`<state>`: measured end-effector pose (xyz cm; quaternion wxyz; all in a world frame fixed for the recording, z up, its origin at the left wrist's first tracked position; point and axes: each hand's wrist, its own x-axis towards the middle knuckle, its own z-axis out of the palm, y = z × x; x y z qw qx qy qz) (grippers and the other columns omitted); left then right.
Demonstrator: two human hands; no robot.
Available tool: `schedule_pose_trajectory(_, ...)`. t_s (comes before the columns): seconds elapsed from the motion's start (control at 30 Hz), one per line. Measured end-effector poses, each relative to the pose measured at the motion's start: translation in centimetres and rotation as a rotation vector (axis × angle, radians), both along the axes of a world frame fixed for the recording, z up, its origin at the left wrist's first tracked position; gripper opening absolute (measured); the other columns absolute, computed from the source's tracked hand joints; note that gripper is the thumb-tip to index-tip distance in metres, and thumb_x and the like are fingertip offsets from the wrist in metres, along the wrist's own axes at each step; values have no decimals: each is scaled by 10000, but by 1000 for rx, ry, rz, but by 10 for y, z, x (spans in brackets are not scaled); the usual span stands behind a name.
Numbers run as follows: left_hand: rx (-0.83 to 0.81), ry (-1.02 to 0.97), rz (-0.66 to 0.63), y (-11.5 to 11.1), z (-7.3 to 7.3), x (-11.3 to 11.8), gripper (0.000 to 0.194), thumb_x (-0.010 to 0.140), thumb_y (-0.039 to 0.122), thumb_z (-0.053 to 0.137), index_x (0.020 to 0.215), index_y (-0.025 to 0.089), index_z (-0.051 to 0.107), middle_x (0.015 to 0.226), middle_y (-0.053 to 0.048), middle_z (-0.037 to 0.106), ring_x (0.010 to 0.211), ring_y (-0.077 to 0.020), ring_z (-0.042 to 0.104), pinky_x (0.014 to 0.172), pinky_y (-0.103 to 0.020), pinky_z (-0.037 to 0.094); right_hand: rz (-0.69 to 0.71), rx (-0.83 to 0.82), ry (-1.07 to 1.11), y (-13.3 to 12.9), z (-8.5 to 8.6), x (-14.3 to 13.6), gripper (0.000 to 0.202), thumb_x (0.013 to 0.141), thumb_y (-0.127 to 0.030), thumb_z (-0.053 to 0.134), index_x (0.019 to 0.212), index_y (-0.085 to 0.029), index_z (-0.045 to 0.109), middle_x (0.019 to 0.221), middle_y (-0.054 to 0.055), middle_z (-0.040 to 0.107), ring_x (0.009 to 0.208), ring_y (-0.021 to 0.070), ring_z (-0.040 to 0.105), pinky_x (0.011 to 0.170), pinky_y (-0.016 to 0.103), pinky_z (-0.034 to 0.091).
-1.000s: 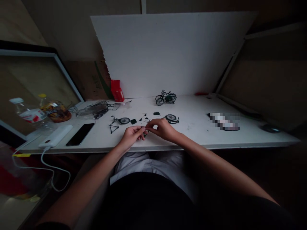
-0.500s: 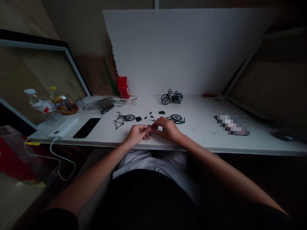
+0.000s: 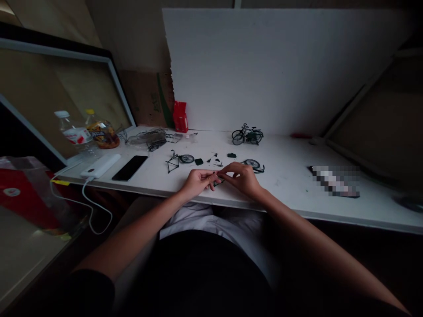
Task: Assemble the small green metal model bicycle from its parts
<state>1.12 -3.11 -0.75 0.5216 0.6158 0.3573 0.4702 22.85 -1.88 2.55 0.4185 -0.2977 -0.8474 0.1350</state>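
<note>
My left hand [image 3: 199,182] is closed, its fingertips pinched around a small dark piece that is mostly hidden. Against those fingertips, my right hand [image 3: 243,177] pinches at the same spot, and what it grips is too small to make out. Both hands are just above the table's front part. Beyond the left one lies a partial model bicycle [image 3: 179,159], with a frame and one wheel. A loose wheel assembly [image 3: 253,164] shows behind the right hand. Between them are a dark green flat piece [image 3: 198,161], a dark block-like part [image 3: 231,155] and several tiny black parts [image 3: 217,160].
Assembled-looking model bicycles [image 3: 246,135] stand at the back of the white table [image 3: 280,167], near a red box [image 3: 180,118]. To the left are a phone [image 3: 130,168], a white power bank [image 3: 100,166] with a cable, plastic bags [image 3: 148,139] and two bottles [image 3: 102,134]. A blurred flat item [image 3: 333,181] lies right.
The head view has turned, so the table and its things sit further right and slightly tilted. Both hands stay together at the small piece; the fingers have shifted only a little.
</note>
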Motion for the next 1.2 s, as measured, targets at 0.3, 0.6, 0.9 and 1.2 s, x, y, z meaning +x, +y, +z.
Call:
schedule_pose_trajectory(0.3,25,-5,5,-1,0,0,524,828,600,800,986,100,800,924,-140,802,560,-114,641,535,-235,476,10,-85,0,-2,6,-5,137,946,-336,732,909,-217,790,925,86,765,902,228,657,661,313,517)
schedule_pose_trajectory(0.6,56,40,41,-3,-1,-1,506,821,611,798,939,118,812,671,-52,713,521,-120,584,510,-237,431,50,-213,23,-7,11,-6,143,965,-344,703,949,-212,755,972,76,745,937,211,662,671,281,486)
schedule_pose_trajectory(0.9,118,137,51,-3,-6,-4,386,905,525,713,880,153,814,602,-9,606,483,-98,414,465,-232,277,105,-288,56,-8,10,-6,135,959,-350,717,974,-219,746,1042,69,731,976,215,670,781,306,502)
schedule_pose_trajectory(1.2,226,194,34,-2,-6,-5,325,950,405,636,818,147,783,646,-24,640,607,-136,532,575,-239,374,156,-308,67,-8,11,-5,161,958,-368,709,973,-213,752,1034,67,747,974,223,683,854,336,512)
